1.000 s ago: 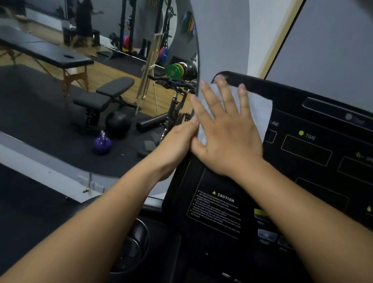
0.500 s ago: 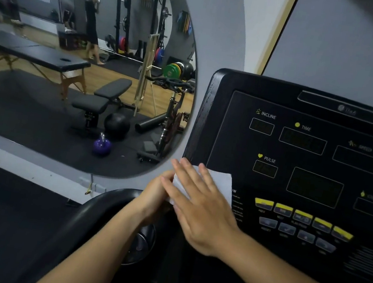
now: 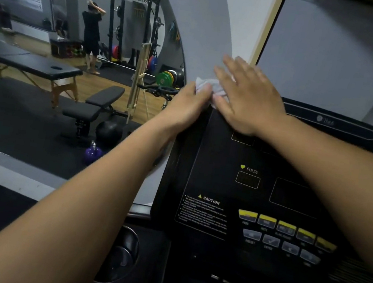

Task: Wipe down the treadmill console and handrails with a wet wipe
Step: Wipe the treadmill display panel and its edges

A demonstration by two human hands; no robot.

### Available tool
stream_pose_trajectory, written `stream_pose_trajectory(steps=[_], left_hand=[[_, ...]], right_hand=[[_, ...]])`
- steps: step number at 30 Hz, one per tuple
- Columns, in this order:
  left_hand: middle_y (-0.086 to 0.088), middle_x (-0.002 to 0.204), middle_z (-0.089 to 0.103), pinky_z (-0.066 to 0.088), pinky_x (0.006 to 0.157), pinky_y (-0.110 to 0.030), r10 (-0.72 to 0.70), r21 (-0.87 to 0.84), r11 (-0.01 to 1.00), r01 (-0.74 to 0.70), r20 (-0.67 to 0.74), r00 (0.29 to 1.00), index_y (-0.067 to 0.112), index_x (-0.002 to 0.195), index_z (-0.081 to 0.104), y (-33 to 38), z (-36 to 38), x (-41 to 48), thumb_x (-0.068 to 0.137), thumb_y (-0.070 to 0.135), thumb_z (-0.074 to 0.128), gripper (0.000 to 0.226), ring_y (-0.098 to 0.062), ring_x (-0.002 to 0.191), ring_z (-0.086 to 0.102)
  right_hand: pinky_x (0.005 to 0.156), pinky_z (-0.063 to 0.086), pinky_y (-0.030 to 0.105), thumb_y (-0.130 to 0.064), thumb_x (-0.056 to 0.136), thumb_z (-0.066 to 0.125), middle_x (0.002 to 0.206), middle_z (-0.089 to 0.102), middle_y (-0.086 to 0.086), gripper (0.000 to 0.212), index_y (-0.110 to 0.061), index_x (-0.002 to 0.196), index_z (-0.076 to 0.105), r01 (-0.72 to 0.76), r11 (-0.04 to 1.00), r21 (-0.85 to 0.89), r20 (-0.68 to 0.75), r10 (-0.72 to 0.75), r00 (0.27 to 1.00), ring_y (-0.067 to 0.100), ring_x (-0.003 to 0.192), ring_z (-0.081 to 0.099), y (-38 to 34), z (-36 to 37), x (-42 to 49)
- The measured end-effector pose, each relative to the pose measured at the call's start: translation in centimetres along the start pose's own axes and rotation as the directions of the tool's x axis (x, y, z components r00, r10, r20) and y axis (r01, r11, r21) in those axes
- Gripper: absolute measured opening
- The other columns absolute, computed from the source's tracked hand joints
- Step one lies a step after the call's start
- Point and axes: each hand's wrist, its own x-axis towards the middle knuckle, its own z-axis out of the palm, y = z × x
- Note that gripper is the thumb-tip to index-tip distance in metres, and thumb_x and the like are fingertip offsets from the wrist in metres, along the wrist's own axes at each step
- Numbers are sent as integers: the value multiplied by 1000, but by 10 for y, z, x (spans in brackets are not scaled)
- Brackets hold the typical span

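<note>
Through the head camera, the right hand (image 3: 247,99) lies flat with its fingers straight and spread. It presses the wet wipe (image 3: 207,85) onto the top left corner of the console (image 3: 214,160), just above the middle of the frame. The wipe is bunched and mostly hidden. The left hand (image 3: 187,107) sits against the console's left edge with its tips touching the wipe; I can't tell whether it pinches it. I'd spread the wipe flat, then sweep down in overlapping passes, going lightly over the buttons (image 3: 265,220).
</note>
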Motion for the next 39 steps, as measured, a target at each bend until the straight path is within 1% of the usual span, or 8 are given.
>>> stream_pose_trajectory(steps=[6,13,20,27,30,33,36,39], left_hand=[[3,123,63,46,100,-35,23,45,999,-18,-98,995,16,129,54,-38,6,-15,94,48,45,47,-9,114,58],[7,129,61,45,96,-25,-69,-65,996,67,-22,997,20,134,50,-65,2,-75,102,36,46,37,-4,119,56],[1,128,63,48,91,-18,-184,-208,958,197,80,980,13,135,49,-94,-2,-147,99,14,54,37,-9,119,60],[8,115,65,50,79,-13,-213,-38,975,217,88,973,18,124,53,-92,-13,-172,85,4,71,45,-3,104,64],[5,112,68,50,89,-23,-142,186,971,153,-70,987,16,120,59,-88,-19,-165,79,11,77,45,-9,103,64],[8,94,71,49,79,-22,12,271,961,45,-205,979,21,98,67,-71,-27,-157,83,8,68,20,-10,90,66],[13,75,67,46,64,-22,57,161,987,-30,-166,985,21,87,68,-48,-30,-150,88,6,58,18,-5,69,60],[13,68,62,42,62,-23,68,53,997,-61,-138,988,17,86,68,-32,-18,-148,92,8,52,19,-4,64,55]], right_hand=[[85,41,42,-55,93,33,131,55,5,60,-21,143,38,3,1000,23,-125,0,992,29,114,51,-6,6,-8],[117,2,57,-58,95,19,162,0,11,69,-26,154,6,26,999,-32,-58,-28,998,34,148,-4,-46,29,-50],[117,4,57,-56,96,29,162,5,10,69,-24,155,13,150,989,4,24,-150,988,35,148,-1,-84,51,-112],[119,3,53,-59,92,37,162,6,8,74,-24,154,18,130,987,98,75,-138,988,30,149,0,-101,52,-142],[117,17,48,-50,84,59,150,41,7,61,-20,137,51,82,968,238,-16,-80,997,29,142,30,-107,45,-142],[87,42,41,-28,84,65,94,66,1,14,-18,93,69,89,936,341,-177,-29,984,27,91,61,-113,39,-140],[71,46,36,-13,94,54,83,64,1,8,-15,94,62,-203,612,764,-39,359,933,21,76,58,-115,17,-131],[76,43,29,-13,99,43,93,63,-2,15,-16,102,58,-338,281,898,149,529,836,14,86,57,-119,-5,-125]])
